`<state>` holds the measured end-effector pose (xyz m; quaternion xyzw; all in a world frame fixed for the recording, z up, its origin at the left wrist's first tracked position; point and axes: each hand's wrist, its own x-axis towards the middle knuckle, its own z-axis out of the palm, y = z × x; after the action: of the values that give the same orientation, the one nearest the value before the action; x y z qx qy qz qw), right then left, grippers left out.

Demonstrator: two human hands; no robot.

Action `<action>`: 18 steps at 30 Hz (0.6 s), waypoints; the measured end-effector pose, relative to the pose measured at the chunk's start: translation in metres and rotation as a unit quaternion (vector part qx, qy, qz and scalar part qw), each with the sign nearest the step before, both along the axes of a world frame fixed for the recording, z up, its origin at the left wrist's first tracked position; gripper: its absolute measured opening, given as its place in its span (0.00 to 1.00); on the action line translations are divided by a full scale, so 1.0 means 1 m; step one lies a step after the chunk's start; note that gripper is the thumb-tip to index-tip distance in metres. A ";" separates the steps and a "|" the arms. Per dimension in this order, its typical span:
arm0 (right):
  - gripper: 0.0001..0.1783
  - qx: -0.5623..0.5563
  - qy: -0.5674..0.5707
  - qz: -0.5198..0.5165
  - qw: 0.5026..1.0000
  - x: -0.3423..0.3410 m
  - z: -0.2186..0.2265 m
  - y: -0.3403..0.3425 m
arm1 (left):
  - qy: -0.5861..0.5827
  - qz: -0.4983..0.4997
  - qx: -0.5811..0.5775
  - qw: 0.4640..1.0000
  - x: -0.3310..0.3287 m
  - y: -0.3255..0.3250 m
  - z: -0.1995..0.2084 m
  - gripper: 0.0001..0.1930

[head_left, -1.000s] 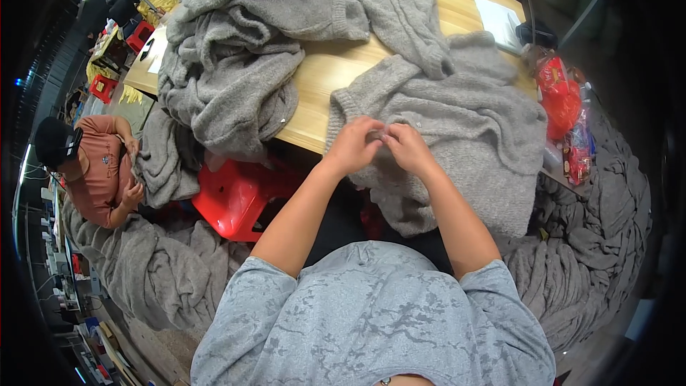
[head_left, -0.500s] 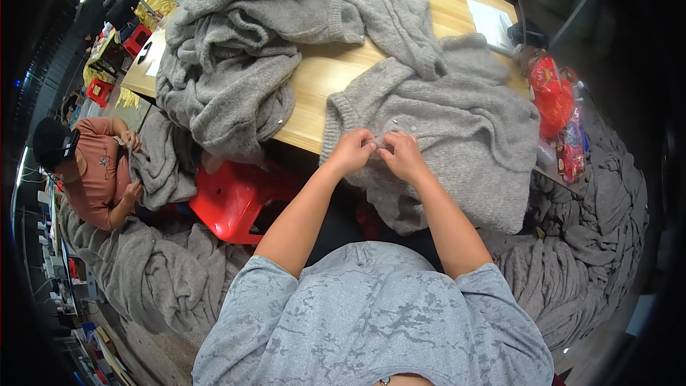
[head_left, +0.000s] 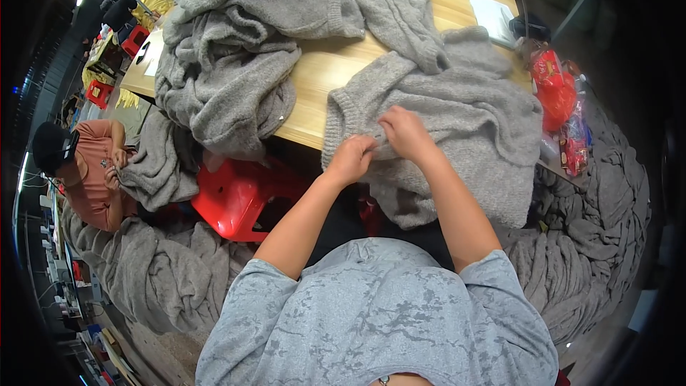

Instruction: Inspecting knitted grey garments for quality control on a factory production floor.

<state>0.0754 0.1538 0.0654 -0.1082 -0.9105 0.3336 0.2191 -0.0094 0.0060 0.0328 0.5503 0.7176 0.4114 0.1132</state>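
A grey knitted sweater lies spread over the near edge of the table, its ribbed edge turned to the left. My left hand is closed in a pinch on the knit beside that ribbed band. Just up and to the right of it, my right hand is over the sweater with its fingers drawn together. Whatever may be between those fingertips is too small to make out.
More grey knitwear is heaped on the wooden table. A red stool stands at the left, near a co-worker handling grey knit. Red plastic bags are at the right, above piled grey fabric.
My hands, close together before, have moved apart. The right one has gone up and away, the left slightly down and left. The co-worker's hands have come closer together.
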 end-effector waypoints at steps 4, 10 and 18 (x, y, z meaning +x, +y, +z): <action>0.06 0.012 -0.097 -0.027 0.995 -0.007 -0.040 -0.003 | 0.026 0.041 0.019 0.999 0.007 0.001 -0.007 0.08; 0.06 0.038 -0.072 0.002 0.997 0.008 -0.034 -0.008 | 0.053 0.085 0.058 0.993 0.018 0.004 -0.014 0.07; 0.07 -0.019 -0.184 0.031 0.982 -0.007 -0.035 -0.005 | 0.053 0.080 0.085 0.992 0.016 -0.003 -0.014 0.07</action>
<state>0.0680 0.1484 0.0308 -0.1434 -0.9318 0.3315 0.0358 0.0062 0.0029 0.0183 0.5193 0.7272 0.4488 -0.0052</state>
